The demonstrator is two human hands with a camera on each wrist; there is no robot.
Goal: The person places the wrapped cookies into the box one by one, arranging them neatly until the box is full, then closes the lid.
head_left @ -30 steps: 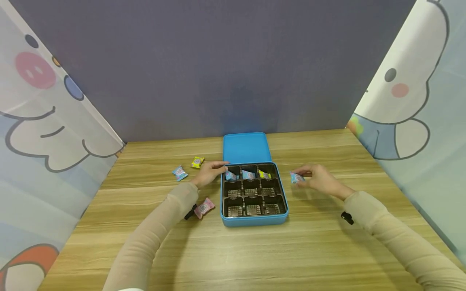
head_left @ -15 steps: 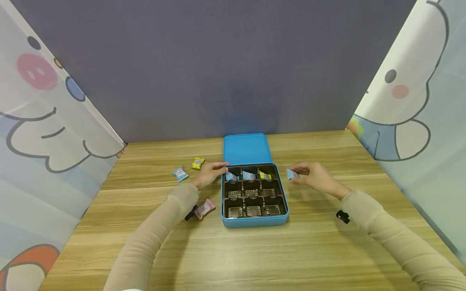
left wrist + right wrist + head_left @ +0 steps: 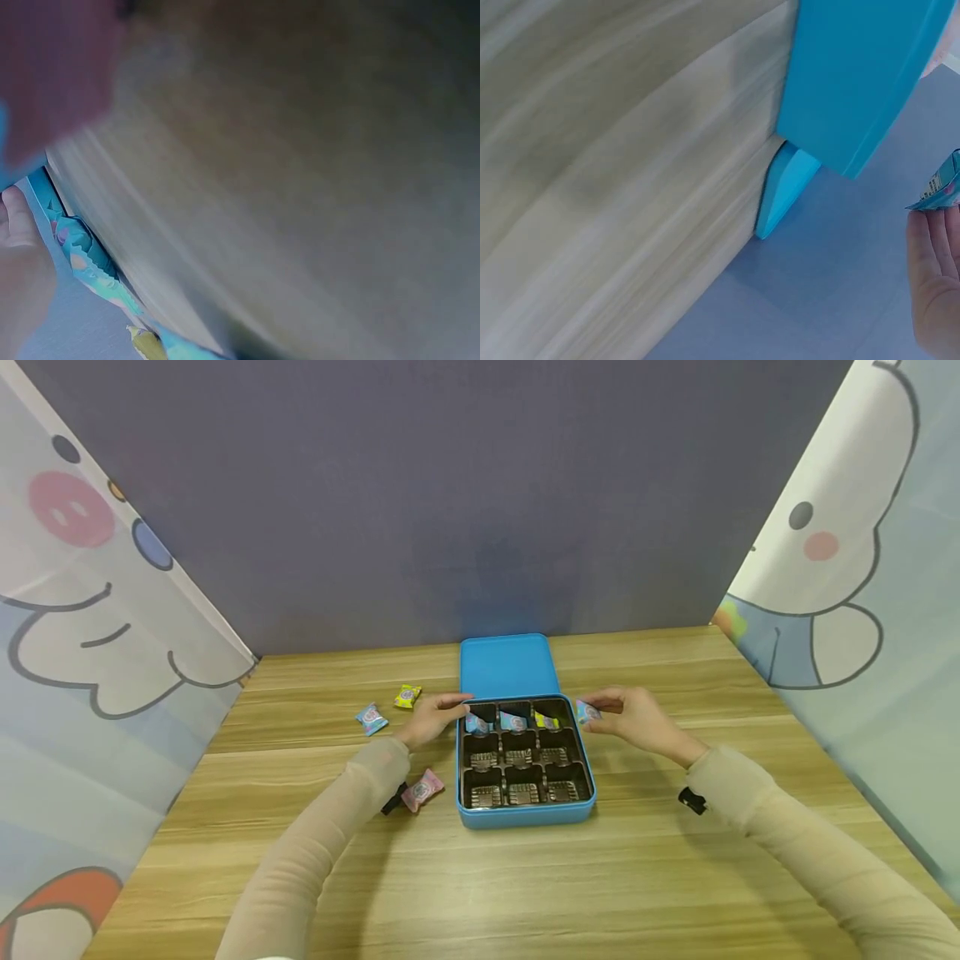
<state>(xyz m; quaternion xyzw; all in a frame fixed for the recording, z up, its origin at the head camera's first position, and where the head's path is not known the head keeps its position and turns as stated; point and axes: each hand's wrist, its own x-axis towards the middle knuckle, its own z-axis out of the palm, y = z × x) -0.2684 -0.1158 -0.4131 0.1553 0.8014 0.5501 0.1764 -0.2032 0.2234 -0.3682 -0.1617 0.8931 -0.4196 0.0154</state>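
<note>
My right hand [image 3: 633, 718] pinches a blue wrapped candy [image 3: 587, 711] between thumb and fingers, just off the right rim of the blue box [image 3: 525, 816]. In the right wrist view this candy [image 3: 946, 184] sits at the fingertips, raised beside the box wall. With extended fingers my left hand [image 3: 431, 720] touches the box's back left corner. The box's black tray has nine-like rows of square compartments; its back row holds a blue candy [image 3: 477, 723] at left, another blue candy [image 3: 513, 722] in the middle and a yellow candy [image 3: 547, 721] at right.
The box's open lid [image 3: 508, 664] lies back behind it. Left of the box, a blue candy [image 3: 371, 718], a yellow candy [image 3: 407, 696] and a pink candy [image 3: 422, 790] lie on the wooden table [image 3: 517, 893]. A grey wall [image 3: 480, 502] stands at the back.
My right hand has carried the blue candy leftward and slightly back, up to the box's right rim. My left hand has stayed at the box corner.
</note>
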